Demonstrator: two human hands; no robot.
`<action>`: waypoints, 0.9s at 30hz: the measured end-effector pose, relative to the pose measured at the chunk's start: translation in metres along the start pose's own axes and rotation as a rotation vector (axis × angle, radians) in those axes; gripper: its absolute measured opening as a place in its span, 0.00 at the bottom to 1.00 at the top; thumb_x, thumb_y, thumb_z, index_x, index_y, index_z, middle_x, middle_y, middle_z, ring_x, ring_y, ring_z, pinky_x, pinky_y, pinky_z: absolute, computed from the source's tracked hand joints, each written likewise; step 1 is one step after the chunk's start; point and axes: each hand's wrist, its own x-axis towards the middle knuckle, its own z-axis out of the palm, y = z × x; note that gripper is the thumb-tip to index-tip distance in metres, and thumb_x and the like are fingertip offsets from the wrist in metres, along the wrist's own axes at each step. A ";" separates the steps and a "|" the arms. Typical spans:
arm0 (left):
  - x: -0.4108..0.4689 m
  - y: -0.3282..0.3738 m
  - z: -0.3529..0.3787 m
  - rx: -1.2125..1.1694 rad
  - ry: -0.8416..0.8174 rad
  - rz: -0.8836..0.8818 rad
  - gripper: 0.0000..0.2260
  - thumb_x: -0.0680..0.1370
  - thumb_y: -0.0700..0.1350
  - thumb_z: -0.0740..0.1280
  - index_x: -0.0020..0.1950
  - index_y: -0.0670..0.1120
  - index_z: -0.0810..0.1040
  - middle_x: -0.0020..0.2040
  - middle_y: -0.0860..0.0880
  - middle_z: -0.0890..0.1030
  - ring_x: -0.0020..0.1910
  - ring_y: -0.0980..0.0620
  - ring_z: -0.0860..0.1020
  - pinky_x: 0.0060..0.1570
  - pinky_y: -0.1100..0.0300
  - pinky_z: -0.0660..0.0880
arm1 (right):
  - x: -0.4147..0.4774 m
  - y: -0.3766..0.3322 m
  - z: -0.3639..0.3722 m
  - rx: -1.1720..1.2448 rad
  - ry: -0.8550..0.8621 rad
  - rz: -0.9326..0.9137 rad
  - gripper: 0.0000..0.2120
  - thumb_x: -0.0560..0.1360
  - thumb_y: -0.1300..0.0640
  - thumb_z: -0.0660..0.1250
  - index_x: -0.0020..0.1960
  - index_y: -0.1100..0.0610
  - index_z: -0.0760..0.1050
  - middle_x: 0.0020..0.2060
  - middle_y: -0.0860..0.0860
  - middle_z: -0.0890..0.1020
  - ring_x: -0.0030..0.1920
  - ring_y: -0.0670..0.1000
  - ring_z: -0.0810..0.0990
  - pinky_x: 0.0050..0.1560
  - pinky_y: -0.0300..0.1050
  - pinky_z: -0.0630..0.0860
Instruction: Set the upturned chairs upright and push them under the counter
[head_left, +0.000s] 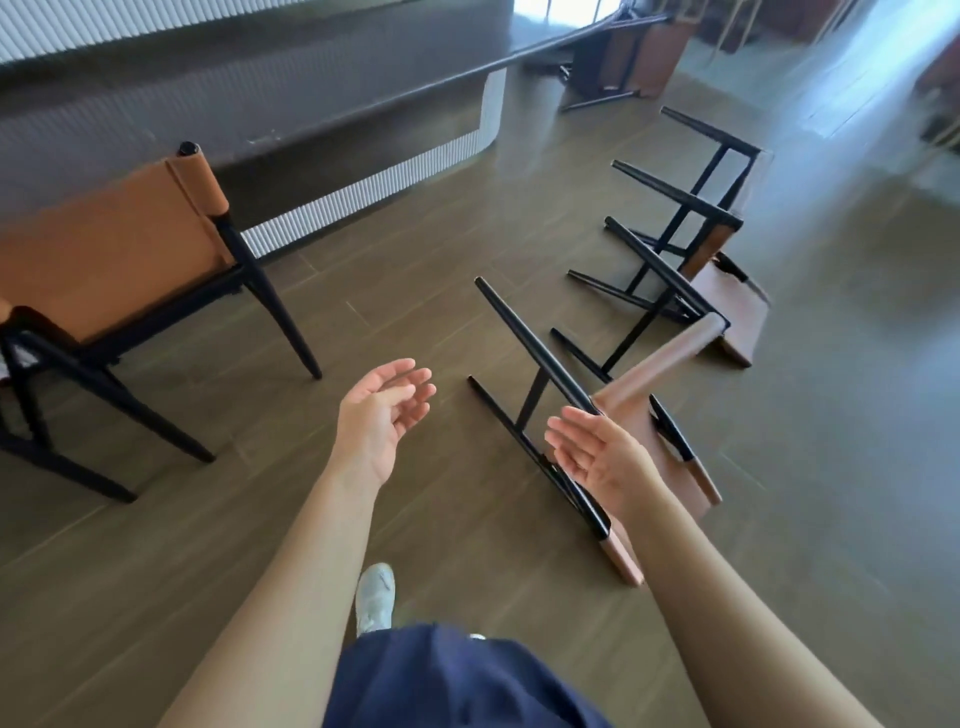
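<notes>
1 toppled chair (537, 347) near left hand (382, 415), right hand (597, 457); both empty, fingers relaxed.

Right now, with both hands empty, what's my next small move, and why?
Probably grip the nearest tipped chair by its frame. The left hand and right hand are open, holding nothing, and the right is next to that chair's raised leg.
</notes>
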 end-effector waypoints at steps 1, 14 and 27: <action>-0.008 -0.006 0.004 0.009 -0.014 0.000 0.13 0.77 0.29 0.59 0.55 0.42 0.79 0.49 0.44 0.84 0.46 0.48 0.84 0.44 0.59 0.79 | -0.008 0.002 -0.014 0.017 0.021 -0.001 0.10 0.79 0.60 0.62 0.55 0.61 0.80 0.51 0.58 0.85 0.54 0.57 0.83 0.53 0.48 0.77; -0.083 -0.046 0.026 0.183 -0.245 -0.067 0.11 0.77 0.31 0.62 0.53 0.42 0.80 0.48 0.43 0.84 0.41 0.48 0.83 0.43 0.59 0.79 | -0.094 0.061 -0.105 0.310 0.168 -0.098 0.11 0.81 0.58 0.57 0.54 0.58 0.78 0.44 0.54 0.87 0.42 0.51 0.86 0.45 0.44 0.77; -0.149 -0.129 0.088 0.272 -0.375 -0.169 0.10 0.77 0.34 0.62 0.53 0.43 0.80 0.50 0.45 0.84 0.52 0.48 0.81 0.54 0.54 0.77 | -0.167 0.080 -0.208 0.436 0.259 -0.206 0.11 0.81 0.58 0.57 0.52 0.58 0.78 0.42 0.53 0.86 0.41 0.51 0.86 0.42 0.42 0.80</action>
